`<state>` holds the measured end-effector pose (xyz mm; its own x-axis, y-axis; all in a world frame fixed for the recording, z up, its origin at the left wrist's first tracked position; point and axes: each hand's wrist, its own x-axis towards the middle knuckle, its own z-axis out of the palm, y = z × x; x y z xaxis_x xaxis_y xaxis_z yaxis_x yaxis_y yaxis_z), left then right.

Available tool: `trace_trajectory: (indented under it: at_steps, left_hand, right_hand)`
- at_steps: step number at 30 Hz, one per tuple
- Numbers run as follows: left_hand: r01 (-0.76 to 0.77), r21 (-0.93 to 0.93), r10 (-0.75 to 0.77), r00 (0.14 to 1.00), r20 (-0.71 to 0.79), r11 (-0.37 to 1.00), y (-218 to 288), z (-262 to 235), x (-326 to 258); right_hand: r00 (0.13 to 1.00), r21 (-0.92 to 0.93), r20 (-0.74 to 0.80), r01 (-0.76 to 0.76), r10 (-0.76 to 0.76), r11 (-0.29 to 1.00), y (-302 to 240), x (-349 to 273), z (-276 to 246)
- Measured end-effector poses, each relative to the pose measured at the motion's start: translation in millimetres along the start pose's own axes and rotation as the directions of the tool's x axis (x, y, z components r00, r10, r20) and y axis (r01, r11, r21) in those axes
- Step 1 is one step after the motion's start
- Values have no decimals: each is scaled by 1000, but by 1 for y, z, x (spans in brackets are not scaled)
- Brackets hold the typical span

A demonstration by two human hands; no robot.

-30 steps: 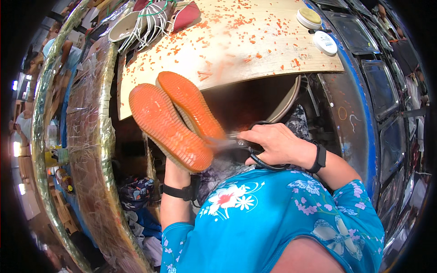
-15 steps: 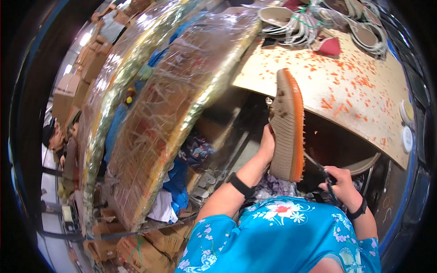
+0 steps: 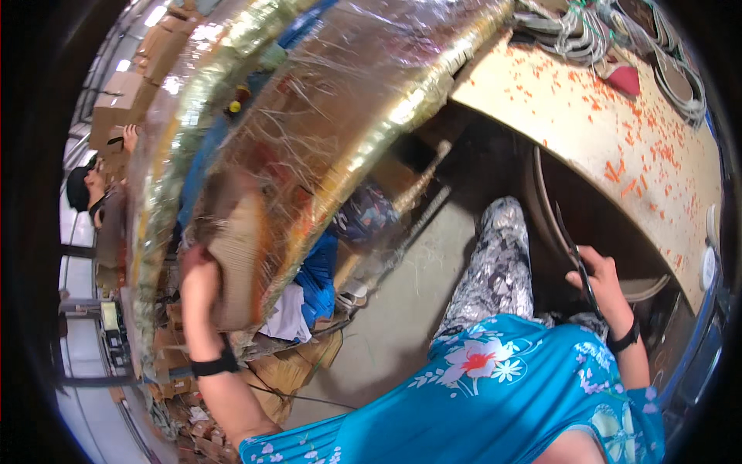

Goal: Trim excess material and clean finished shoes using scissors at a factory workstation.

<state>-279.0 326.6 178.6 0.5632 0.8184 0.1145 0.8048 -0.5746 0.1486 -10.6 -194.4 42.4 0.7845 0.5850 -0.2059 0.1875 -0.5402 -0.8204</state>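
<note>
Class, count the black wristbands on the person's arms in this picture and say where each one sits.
2. One wristband circles the left wrist, below the left hand, which holds a shoe. The other wristband is on the right wrist, below the right hand, which holds scissors.

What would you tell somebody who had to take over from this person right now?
Left hand: stretched out to the left, gripping a blurred tan and orange shoe against the plastic-wrapped stack.
Right hand: low by the right knee, holding dark scissors, blades pointing up.
Worktable: covered in small orange trimmings, with looped cords at its far edge.
Done: judging by the scraps, a lot of trimming.
Left: I cannot tell whether this shoe is finished, so check its edges. No other shoes are in view.
</note>
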Motion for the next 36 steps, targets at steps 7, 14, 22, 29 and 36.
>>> trace_trajectory:
  at_steps: [7,14,22,29,36]
  left_hand:
    - [273,107,-278,960,29,956,-238,44,149]
    - [244,111,-234,968,-94,963,-305,63,196]
    - [12,-46,-22,973,-230,999,-160,67,131]
    - [-390,-454,588,658,470,801,145,74,-49]
    - [-514,-613,800,366,476,600,245,148,-113]
  right_hand:
    - [987,-131,126,-83,99,988,-16,19,16]
    - [987,-114,127,-87,101,990,-10,11,22]
    - [961,-6,61,-270,270,963,8,16,22]
    - [846,185,208,-527,491,829,26,7,2]
    - [853,432,258,-522,453,736,53,-16,-18]
